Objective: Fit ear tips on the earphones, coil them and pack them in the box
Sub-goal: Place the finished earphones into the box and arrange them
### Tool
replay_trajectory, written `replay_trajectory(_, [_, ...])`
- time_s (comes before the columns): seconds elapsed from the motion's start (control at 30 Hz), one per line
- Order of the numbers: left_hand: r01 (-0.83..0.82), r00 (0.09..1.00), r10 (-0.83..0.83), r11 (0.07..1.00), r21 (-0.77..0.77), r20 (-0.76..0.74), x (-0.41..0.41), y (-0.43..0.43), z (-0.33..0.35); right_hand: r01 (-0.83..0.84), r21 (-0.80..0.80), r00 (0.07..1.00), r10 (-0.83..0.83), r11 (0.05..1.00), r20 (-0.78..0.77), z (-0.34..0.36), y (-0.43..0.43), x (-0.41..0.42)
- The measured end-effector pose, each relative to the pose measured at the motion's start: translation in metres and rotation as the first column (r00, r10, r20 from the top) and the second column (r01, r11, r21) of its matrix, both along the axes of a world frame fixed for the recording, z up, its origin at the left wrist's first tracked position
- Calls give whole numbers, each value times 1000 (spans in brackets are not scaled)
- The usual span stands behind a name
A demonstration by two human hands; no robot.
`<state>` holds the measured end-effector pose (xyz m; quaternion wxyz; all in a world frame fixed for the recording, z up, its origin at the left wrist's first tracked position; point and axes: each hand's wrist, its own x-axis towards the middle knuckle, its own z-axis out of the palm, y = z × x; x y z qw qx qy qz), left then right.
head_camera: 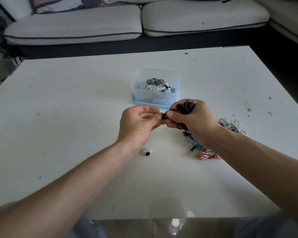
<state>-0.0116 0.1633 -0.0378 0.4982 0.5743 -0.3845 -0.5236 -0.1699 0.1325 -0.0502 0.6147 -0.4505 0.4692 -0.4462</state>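
My right hand (191,117) grips a bundle of black earphones (186,106), its thumb and fingers pinching one black earbud (165,116) at the tip. My left hand (138,122) meets it from the left, thumb and forefinger pinched at that same earbud; whatever lies between them is hidden. Just behind the hands a clear plastic box (155,98) stands on its blue lid, with several coiled earphones inside. Loose ear tips, one black (147,153) and two white (145,150), lie on the table under my left wrist.
On the white table (76,117), right of my right forearm, lie white earphones (234,126), blue earphones (194,143) with a jack plug, and red-and-white striped earphones (208,155). A grey sofa (110,26) stands beyond the table's far edge.
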Motion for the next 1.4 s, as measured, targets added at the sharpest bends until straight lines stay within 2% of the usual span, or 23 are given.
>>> replay_trajectory(0.17, [6,999,-5,1000,26,-40,0,-1,3,-6,19,1000,6,1000,13,4,0,1])
replay_trajectory(0.33, [2,992,12,993,115,-125,5,-6,8,-24,78,999,20,997,44,9,-1,4])
replay_trajectory(0.57, [96,944,-2,958,270,-329,9,-6,14,-67,86,996,61,994,70,6,-2,5])
replay_trajectory(0.77, [129,939,-21,947,294,-343,9,-8,12,-100,130,990,86,986,109,8,1,7])
replay_trajectory(0.83, [82,972,-17,959,273,-233,8,-10,12,-100,143,990,85,985,109,9,2,7])
replay_trajectory(0.87, [40,997,-24,977,209,-78,9,-11,10,-104,145,990,89,984,109,10,3,7])
replay_trajectory(0.9, [12,990,-25,996,91,140,10,-13,8,-112,144,990,98,983,101,11,4,7])
replay_trajectory(0.93, [30,937,-9,998,-55,349,11,-14,7,-120,142,991,109,983,81,12,5,7])
replay_trajectory(0.97, [89,870,10,980,-177,492,11,-14,8,-128,138,991,122,982,52,13,6,8])
replay_trajectory(1.0, [159,822,4,959,-236,570,11,-14,10,-139,132,990,138,982,19,13,7,8])
replay_trajectory(1.1, [311,736,-78,921,-233,672,9,-14,12,-208,77,974,214,975,-77,11,10,12])
replay_trajectory(1.17, [353,695,-110,913,-204,710,8,-14,9,-231,55,966,236,971,-103,9,12,13])
replay_trajectory(1.4, [411,682,-174,894,-176,710,12,-13,13,-232,52,960,237,971,-150,9,12,14])
